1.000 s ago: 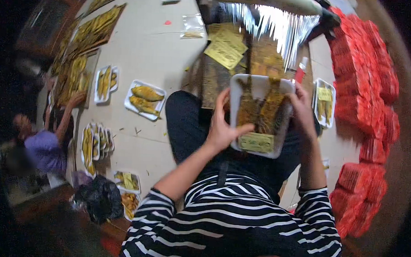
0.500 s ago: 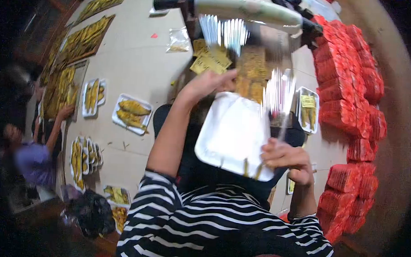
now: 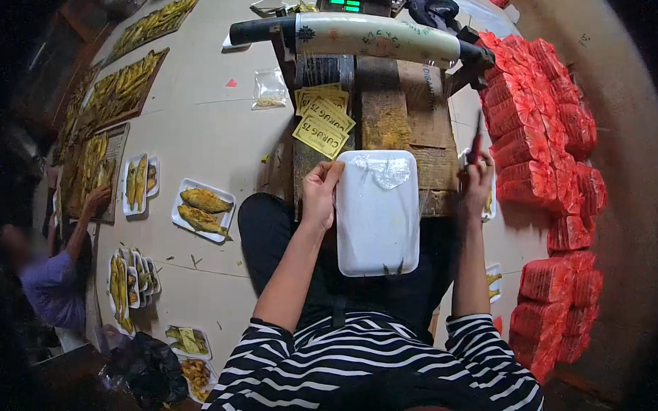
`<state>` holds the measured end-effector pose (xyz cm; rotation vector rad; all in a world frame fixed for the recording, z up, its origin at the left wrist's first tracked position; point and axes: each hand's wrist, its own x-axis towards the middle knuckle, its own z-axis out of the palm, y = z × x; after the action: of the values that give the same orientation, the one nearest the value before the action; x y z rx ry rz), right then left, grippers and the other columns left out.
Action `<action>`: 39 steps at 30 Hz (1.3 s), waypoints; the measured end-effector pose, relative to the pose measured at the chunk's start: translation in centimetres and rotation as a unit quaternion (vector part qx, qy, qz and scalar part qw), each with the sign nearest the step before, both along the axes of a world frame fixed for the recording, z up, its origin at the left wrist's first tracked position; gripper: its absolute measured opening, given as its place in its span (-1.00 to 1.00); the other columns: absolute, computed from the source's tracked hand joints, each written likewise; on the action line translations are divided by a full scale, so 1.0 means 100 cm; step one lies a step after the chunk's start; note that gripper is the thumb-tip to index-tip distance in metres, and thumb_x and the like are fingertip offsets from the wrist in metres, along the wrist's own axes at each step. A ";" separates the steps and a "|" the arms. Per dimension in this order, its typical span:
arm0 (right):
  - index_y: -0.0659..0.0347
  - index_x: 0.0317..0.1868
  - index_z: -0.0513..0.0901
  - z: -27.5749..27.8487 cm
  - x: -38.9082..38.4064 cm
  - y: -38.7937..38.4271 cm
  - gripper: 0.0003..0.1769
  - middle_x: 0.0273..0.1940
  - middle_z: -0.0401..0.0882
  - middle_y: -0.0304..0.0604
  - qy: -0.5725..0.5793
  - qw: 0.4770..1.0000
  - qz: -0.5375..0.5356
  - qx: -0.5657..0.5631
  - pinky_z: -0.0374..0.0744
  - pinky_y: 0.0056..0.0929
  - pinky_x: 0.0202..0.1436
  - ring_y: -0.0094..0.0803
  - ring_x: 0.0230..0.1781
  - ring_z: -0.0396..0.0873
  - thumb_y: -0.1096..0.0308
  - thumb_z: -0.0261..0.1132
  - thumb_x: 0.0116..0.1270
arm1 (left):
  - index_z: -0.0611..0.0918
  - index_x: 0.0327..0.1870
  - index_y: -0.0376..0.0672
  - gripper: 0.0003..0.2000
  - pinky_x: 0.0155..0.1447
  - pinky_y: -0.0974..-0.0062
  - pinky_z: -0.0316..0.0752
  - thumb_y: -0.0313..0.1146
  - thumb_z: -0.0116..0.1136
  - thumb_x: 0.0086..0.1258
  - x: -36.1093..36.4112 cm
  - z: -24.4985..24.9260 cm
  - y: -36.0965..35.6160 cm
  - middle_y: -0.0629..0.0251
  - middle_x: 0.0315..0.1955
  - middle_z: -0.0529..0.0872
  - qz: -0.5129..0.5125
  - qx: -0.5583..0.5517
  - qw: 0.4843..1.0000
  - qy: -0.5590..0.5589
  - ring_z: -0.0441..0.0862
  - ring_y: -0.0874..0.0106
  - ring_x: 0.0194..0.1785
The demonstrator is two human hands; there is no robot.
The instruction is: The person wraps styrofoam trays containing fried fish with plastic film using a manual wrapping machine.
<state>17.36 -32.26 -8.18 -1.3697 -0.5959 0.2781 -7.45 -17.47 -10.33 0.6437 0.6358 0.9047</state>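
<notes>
White foam tray (image 3: 377, 214) bottom-up, film-wrapped, far end on wooden stand (image 3: 404, 117), near end over lap; small dark tips show at near edge. Left hand (image 3: 321, 194) grips tray's left edge near far corner, fingers curled on rim. Right hand (image 3: 477, 185) closed around red-handled tool (image 3: 476, 142), held upright, just right of stand, apart from tray. Yellow labels (image 3: 321, 122) on stand, beside tray's far left corner. Film roll (image 3: 371, 37) across stand's far end. Red packs (image 3: 556, 141) stacked at right. Fish tray (image 3: 230, 199) on floor at left

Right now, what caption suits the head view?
Left hand steadies a wrapped white tray; right hand holds a slim tool.
</notes>
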 end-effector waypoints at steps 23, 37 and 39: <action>0.09 -0.01 0.57 0.049 -0.029 -0.016 -0.62 -0.16 0.53 -0.04 -0.304 0.879 0.156 -0.332 0.44 -0.48 -0.14 -0.30 -0.20 0.51 0.54 0.12 0.14 | 0.46 -0.26 -0.08 -0.89 -0.10 0.63 0.42 -0.33 -0.14 0.42 0.006 -0.004 -0.005 0.44 -0.38 0.54 0.084 -0.030 0.987 -0.136 0.50 0.61 -0.23; 0.04 -0.09 0.53 0.024 -0.098 0.144 -0.64 -0.16 0.51 -0.22 -0.472 0.804 0.331 -0.148 0.39 -0.33 -0.05 -0.20 -0.15 0.43 0.38 0.29 0.02 | 0.32 -0.04 -0.13 -0.60 0.01 0.58 0.38 -0.65 0.06 0.09 0.002 0.012 -0.009 0.31 -0.18 0.50 -0.008 0.138 0.990 0.029 0.46 0.53 -0.11; 0.02 -0.11 0.59 0.037 -0.106 0.153 -0.68 -0.19 0.56 -0.29 -0.404 0.817 0.389 -0.137 0.31 -0.33 0.05 -0.27 -0.06 0.40 0.40 0.26 0.06 | 0.31 0.00 -0.14 -0.57 -0.01 0.56 0.40 -0.65 0.08 0.09 -0.001 0.017 -0.006 0.30 -0.17 0.49 0.027 0.210 0.974 0.084 0.46 0.51 -0.13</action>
<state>6.77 -16.96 -4.46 -1.4322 -1.9113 0.4438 -7.54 -18.03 -8.58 1.0960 0.6194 1.0533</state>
